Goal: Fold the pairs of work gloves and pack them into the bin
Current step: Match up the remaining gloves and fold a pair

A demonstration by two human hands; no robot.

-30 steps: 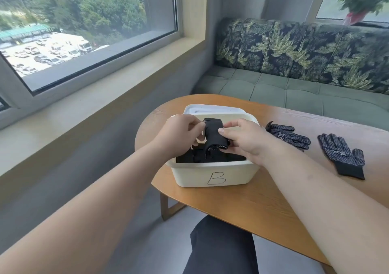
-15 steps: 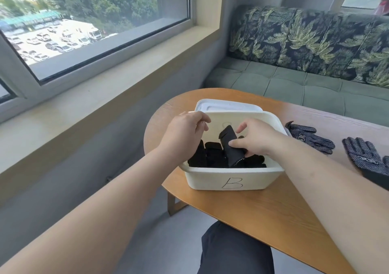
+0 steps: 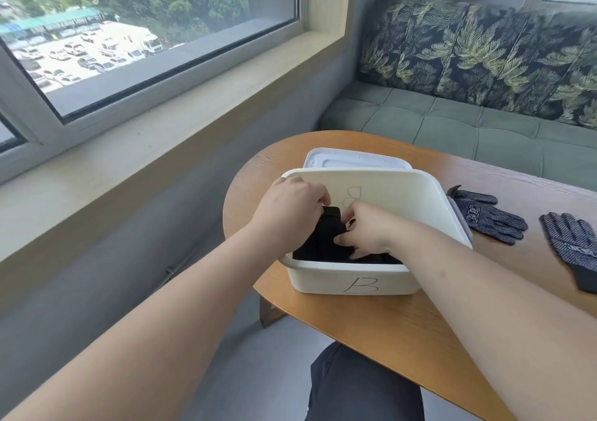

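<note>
Inside the cream plastic bin [image 3: 355,280], the left hand [image 3: 290,207] curls over the folded black glove bundle [image 3: 326,233], the right hand [image 3: 365,230] pinches it; two dark speckled gloves [image 3: 487,218] lie at three o'clock.

Single head-worn view, looking forward and down.
It sits close above the cream plastic bin [image 3: 323,278] on the oval wooden table [image 3: 371,340] (wide-angle lens).

Cream bin [image 3: 323,278]; black gloves [image 3: 323,243] (sofa [image 3: 484,42] leaf-print).

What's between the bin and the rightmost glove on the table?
Another dotted glove, flat on the table beside the bin; head view shows it.
</note>
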